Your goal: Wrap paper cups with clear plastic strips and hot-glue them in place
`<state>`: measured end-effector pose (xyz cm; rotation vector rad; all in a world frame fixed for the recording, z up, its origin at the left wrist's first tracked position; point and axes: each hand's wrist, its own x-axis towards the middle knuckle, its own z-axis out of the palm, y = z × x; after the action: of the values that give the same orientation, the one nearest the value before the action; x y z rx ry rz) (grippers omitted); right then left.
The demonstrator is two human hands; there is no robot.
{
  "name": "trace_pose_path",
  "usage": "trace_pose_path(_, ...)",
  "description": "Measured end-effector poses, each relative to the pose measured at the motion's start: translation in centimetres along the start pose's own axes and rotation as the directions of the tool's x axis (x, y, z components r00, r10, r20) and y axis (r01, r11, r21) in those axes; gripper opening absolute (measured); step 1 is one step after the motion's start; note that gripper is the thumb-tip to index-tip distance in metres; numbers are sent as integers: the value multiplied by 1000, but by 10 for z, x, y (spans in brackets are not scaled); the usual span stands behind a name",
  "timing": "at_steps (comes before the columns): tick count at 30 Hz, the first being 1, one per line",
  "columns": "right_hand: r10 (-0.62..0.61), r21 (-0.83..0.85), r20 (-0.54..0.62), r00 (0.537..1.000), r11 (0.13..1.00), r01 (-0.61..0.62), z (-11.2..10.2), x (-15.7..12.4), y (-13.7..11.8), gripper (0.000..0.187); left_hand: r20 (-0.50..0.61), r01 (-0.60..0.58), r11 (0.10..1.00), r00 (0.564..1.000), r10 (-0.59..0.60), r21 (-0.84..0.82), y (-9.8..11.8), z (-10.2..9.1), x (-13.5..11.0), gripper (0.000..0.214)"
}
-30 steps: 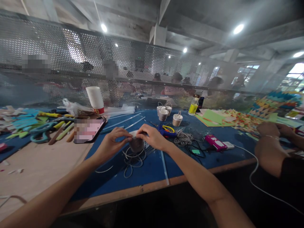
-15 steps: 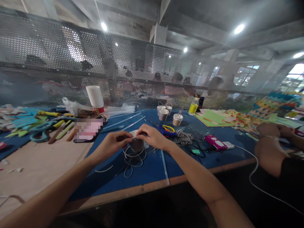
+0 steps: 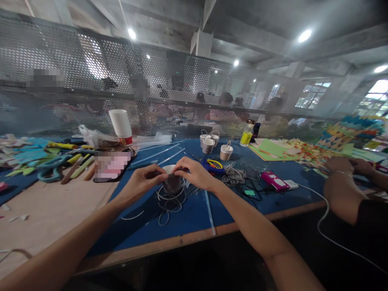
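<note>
The left hand (image 3: 145,178) pinches the grey cup (image 3: 171,185) at its rim, and the right hand (image 3: 195,173) grips the same rim nearby. I see it upright over looped cord (image 3: 164,224) on the blue table (image 3: 190,222), 4 little buckets (image 3: 207,146) standing farther back.

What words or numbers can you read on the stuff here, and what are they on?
None I can read.
Bottle: any print on its yellow part is too small.
Cup stack: any print on its red bottom is too blurred.
Phone: screen blurred out.
Pink box: white patches, nothing readable.
</note>
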<state>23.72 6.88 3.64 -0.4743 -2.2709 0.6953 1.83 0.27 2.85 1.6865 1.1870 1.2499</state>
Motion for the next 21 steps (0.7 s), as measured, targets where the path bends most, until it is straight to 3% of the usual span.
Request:
trace_pose_path(12,35,91,-92,995,995,-26,-1,1,-4,7,7,-12,1000,1000,12,-19,2,-4,1,28)
trace_pose_path(21,72,157,-81,994,986,-59,-1,1,-1,7,18,-75,997,997,75,5,-3,-5,2,21)
